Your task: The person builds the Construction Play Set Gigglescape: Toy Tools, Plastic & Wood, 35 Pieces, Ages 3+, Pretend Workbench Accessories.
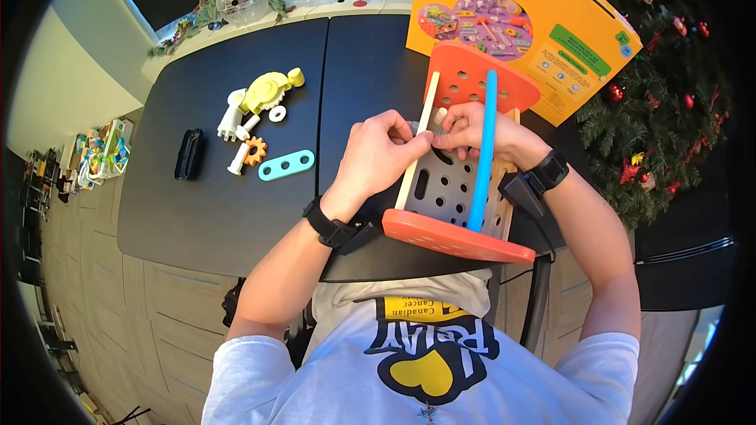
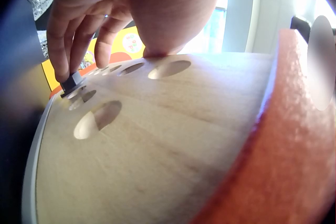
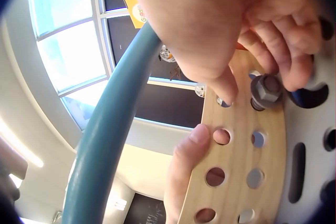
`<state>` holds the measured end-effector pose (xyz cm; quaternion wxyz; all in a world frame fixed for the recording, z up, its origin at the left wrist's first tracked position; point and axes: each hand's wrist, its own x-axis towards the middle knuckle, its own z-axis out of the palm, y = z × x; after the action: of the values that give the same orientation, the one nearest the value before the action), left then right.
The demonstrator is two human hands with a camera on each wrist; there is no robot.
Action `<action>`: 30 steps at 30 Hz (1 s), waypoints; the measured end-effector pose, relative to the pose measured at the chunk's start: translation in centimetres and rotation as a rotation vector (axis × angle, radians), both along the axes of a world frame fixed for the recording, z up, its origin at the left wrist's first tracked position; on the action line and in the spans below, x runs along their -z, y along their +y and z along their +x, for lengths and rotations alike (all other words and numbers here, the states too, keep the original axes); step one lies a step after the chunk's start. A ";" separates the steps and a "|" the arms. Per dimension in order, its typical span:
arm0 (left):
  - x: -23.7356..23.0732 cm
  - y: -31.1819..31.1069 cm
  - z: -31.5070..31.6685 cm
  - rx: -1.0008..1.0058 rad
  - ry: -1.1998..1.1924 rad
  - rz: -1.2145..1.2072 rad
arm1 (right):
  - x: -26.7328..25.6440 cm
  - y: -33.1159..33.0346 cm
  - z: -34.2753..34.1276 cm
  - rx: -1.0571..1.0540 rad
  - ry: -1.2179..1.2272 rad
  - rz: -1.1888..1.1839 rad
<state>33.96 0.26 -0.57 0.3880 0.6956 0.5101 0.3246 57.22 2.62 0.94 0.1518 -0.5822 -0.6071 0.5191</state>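
A toy toolbox has orange ends (image 1: 457,238), a grey perforated base (image 1: 441,189), wooden sides and a blue handle (image 1: 485,149). My left hand (image 1: 376,149) is at its left wooden panel (image 2: 152,134). The left fingertips pinch a grey hex piece (image 2: 72,83) against the panel's outer face, while the left thumb (image 3: 191,145) rests at the top edge. Inside the same panel sits a grey hex piece with a round centre (image 3: 266,90). My right hand (image 1: 472,132) reaches under the handle, its bent fingertips (image 3: 298,77) right beside that inner piece.
Left of the toolbox on the black table (image 1: 228,228) lie a teal strip (image 1: 287,165), an orange gear (image 1: 254,151), white bolts, a white ring (image 1: 277,114) and yellow parts (image 1: 268,93). A black case (image 1: 189,154) lies farther left. A yellow box (image 1: 528,31) stands behind.
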 end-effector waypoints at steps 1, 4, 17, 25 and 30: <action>0.0 0.0 0.0 -0.002 0.003 0.002 | 0.0 0.1 0.1 -0.037 -0.003 0.002; -0.5 -0.2 0.0 0.001 0.000 -0.020 | -0.2 0.2 0.1 -0.053 -0.062 -0.042; -0.1 0.0 0.0 0.012 -0.006 -0.016 | -0.5 -0.2 -0.3 0.025 -0.027 -0.041; -0.4 0.0 0.0 0.015 -0.008 -0.030 | 0.2 0.9 0.1 -0.006 -0.122 -0.171; -0.1 0.0 0.0 0.017 -0.022 -0.025 | -0.3 -0.3 -0.5 0.107 0.046 -0.045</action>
<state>33.96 0.25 -0.43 0.4051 0.6912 0.5041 0.3225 56.75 2.36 1.23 0.1800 -0.6050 -0.5597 0.5369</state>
